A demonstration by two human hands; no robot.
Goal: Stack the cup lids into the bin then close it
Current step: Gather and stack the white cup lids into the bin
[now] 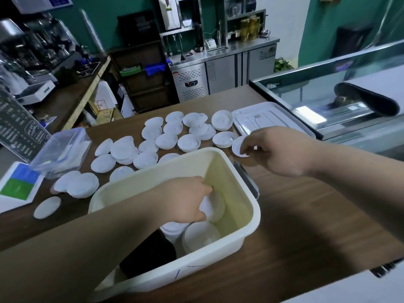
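Light, thin, springy lids [189, 142] strewn beyond bin [240, 171], best pinched at rims: left hand [185, 199] clasping stack [215, 206] inside, right hand [282, 149] pinching lid [238, 146] beside lid cover [269, 117].

Two bare forearms, left grip [188, 199], right grip [282, 150], no sleeves

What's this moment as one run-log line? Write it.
left hand: placing lids in bin | right hand: gripping lid | bin cover: off
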